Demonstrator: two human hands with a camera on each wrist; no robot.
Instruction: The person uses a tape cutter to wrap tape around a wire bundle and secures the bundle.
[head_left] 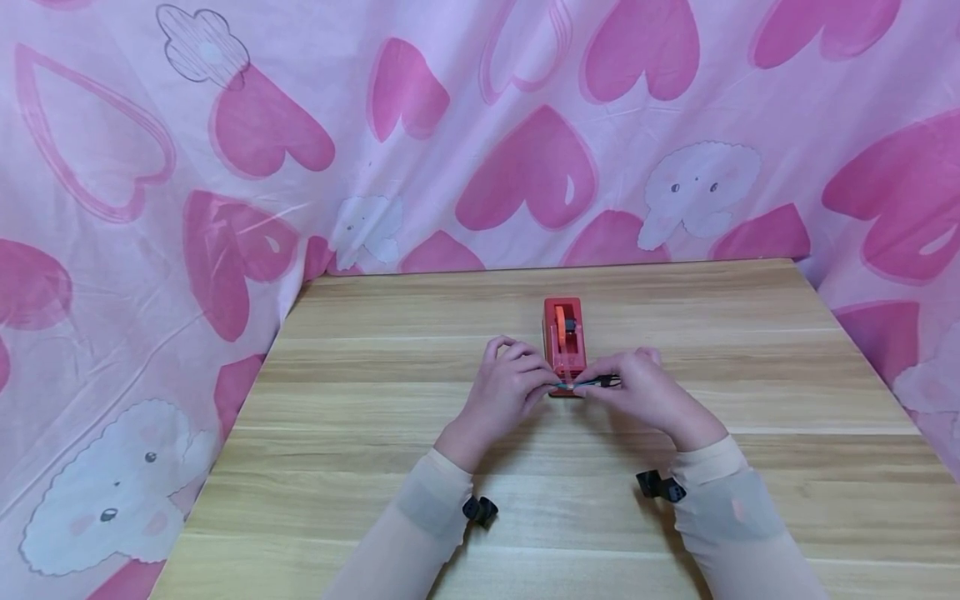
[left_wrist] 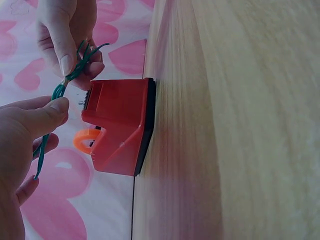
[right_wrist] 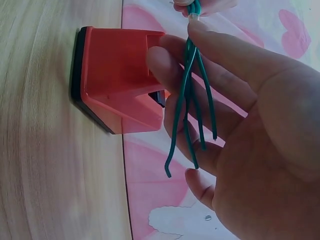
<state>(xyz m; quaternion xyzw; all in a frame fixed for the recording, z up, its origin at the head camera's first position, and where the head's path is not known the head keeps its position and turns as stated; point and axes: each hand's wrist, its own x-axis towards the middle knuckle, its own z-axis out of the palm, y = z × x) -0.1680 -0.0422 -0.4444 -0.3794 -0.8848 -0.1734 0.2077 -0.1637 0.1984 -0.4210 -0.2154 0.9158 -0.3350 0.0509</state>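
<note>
A bundle of thin green wires (left_wrist: 84, 64) stretches between the two hands, just over the front end of a red tape dispenser (head_left: 574, 360). My left hand (head_left: 510, 385) pinches the bundle between thumb and fingers. On the other side my right hand (head_left: 643, 390) pinches it with thumb and fingertips beside a narrow pale band (right_wrist: 194, 17) round the wires. Several loose wire ends fan out across the right palm in the right wrist view. An orange ring (left_wrist: 86, 140) sits in the dispenser, and its toothed cutter (left_wrist: 87, 99) faces the hands.
The dispenser's black base stands on a wood-grain table (head_left: 360, 400). Behind and beside the table hangs a pink cloth (head_left: 450, 100) with hearts. A small black device (head_left: 480, 510) sits at the left wrist, another (head_left: 660, 486) at the right.
</note>
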